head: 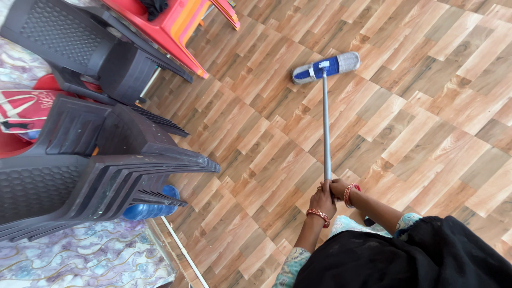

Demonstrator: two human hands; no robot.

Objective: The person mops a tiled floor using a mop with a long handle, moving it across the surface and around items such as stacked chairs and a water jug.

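— Two stacks of dark plastic chairs, that's the biggest thing here: one stack (101, 176) lying over at nine o'clock, another (90, 48) up at eleven. A red plastic chair (176, 24) sits near twelve, and a blue tub (154, 208) peeks from under the lower stack.

— And the floor?

— Wood-pattern floor (426, 106), tiles laid on the diagonal, running from the middle out to three o'clock. A patterned purple cloth (80, 261) covers the corner at eight o'clock, with a red bag (24, 109) behind the chairs at nine.

— What is the person doing?

— Mopping, I'd judge, in the middle of a push stroke. The flat mop (326, 67), with its blue pad and pale fringe, lies flat on the floor at one o'clock, well away from the body. Its grey handle (326, 128) runs straight back toward six o'clock.

— Both hands on it?

— Yes. The left hand (322, 200) is wrapped shut around the very end of the handle, bangle at the wrist. The right hand (338, 188) is closed on the handle too, touching the left, fingers curled tight around it.

— What does the next move call for?

— My guess: drawing the pad back along the same lane or swinging it sideways toward three o'clock, keeping the pad flat to the tiles. Toward ten o'clock the chair legs crowd in, so the head needs steering wide of them.
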